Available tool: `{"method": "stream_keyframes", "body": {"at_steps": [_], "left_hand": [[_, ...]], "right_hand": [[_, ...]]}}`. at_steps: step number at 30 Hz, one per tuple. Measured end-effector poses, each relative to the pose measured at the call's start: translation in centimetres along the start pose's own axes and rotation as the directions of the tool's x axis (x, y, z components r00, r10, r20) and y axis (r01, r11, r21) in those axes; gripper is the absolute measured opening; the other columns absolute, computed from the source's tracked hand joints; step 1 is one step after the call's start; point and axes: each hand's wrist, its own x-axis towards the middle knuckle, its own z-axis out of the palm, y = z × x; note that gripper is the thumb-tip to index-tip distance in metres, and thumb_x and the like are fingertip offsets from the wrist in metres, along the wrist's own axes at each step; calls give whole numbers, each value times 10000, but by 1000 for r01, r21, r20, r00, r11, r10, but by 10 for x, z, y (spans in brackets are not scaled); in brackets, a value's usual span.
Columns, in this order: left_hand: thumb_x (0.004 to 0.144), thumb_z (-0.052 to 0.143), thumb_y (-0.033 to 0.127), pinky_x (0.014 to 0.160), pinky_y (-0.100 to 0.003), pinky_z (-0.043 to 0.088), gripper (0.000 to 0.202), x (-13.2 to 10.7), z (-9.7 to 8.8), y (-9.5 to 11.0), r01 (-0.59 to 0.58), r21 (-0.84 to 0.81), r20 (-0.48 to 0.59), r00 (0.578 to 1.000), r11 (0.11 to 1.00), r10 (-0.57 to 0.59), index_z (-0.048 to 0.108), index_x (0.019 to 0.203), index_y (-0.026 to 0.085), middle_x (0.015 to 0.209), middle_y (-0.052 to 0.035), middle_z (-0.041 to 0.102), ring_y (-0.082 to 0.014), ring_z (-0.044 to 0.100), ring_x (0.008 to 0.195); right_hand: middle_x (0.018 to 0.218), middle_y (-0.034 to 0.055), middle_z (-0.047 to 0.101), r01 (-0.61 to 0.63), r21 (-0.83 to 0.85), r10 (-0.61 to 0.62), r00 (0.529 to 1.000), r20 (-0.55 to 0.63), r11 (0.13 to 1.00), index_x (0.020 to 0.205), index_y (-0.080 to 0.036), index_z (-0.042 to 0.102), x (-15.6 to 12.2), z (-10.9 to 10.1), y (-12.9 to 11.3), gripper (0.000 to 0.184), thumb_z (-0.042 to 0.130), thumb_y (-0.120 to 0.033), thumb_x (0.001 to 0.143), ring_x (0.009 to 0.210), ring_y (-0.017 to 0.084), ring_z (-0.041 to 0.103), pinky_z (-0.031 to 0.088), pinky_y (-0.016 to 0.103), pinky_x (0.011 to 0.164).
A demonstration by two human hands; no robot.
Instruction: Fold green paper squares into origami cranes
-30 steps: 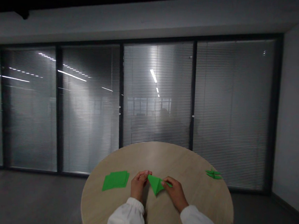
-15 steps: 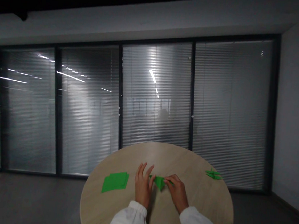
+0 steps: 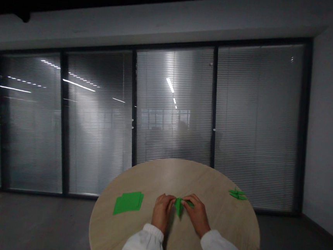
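Note:
A folded piece of green paper [image 3: 178, 207] is held between my two hands above the middle of the table, one pointed end toward me. My left hand [image 3: 162, 209] is closed, its thumb and fingers pinching the paper's left side. On the opposite side, my right hand [image 3: 196, 212] pinches the paper, and a bit of green shows between its fingers. Parts of the paper are hidden behind the fingertips.
Flat green paper sheets [image 3: 128, 202] lie stacked unevenly on the left of the round wooden table [image 3: 179, 173]. Folded green paper pieces [image 3: 237, 194] rest near its right edge. Behind the table stands a glass partition with blinds [image 3: 171, 133].
My left hand's fingers, spread before, have closed on the paper's left side. The paper now looks narrower and its tip points more downward. The right hand has stayed nearly still.

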Motion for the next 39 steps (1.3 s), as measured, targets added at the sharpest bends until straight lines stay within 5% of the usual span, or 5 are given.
{"method": "stream_keyframes", "body": {"at_steps": [6, 13, 19, 24, 39], "left_hand": [[861, 423, 313, 765, -271, 474, 259, -2, -4, 16, 149, -190, 189, 975, 970, -113, 653, 919, 208, 879, -50, 714, -189, 649, 831], [789, 549, 331, 788, -266, 470, 244, -2, -3, 23, 216, -288, 311, 943, 933, -122, 603, 992, 208, 931, -31, 703, -184, 636, 869], [700, 558, 129, 826, -261, 460, 294, -3, 1, 16, 231, -309, 321, 938, 923, -128, 595, 980, 209, 956, -29, 702, -173, 633, 912], [705, 538, 117, 772, -240, 468, 229, -3, 1, 14, 255, -329, 308, 939, 909, -152, 566, 911, 214, 890, -16, 710, -162, 651, 859], [710, 544, 144, 710, -241, 469, 177, -2, 0, 13, 284, -355, 302, 937, 891, -178, 498, 860, 225, 755, -3, 709, -167, 663, 772]], "right_hand": [[771, 12, 652, -76, 8, 75, 995, 61, 997, 792, -216, 635, -2, 2, -3, 131, 588, -338, 788, 750, 173, 606, 461, 253, 698], [750, 0, 669, -140, 24, 136, 986, 101, 990, 763, -228, 606, -2, 3, 0, 106, 579, -330, 775, 732, 169, 616, 464, 247, 688], [739, -4, 659, -155, 13, 154, 985, 74, 988, 748, -226, 617, -1, 4, 4, 94, 620, -320, 743, 725, 164, 608, 469, 250, 688], [848, 15, 627, -57, -10, 57, 998, 37, 998, 863, -226, 644, 0, 2, 1, 142, 650, -259, 725, 825, 179, 591, 460, 276, 760], [770, 24, 642, 13, -14, -11, 996, 93, 1000, 721, -230, 677, 0, -1, -7, 149, 628, -355, 786, 814, 189, 578, 439, 298, 767]]}}
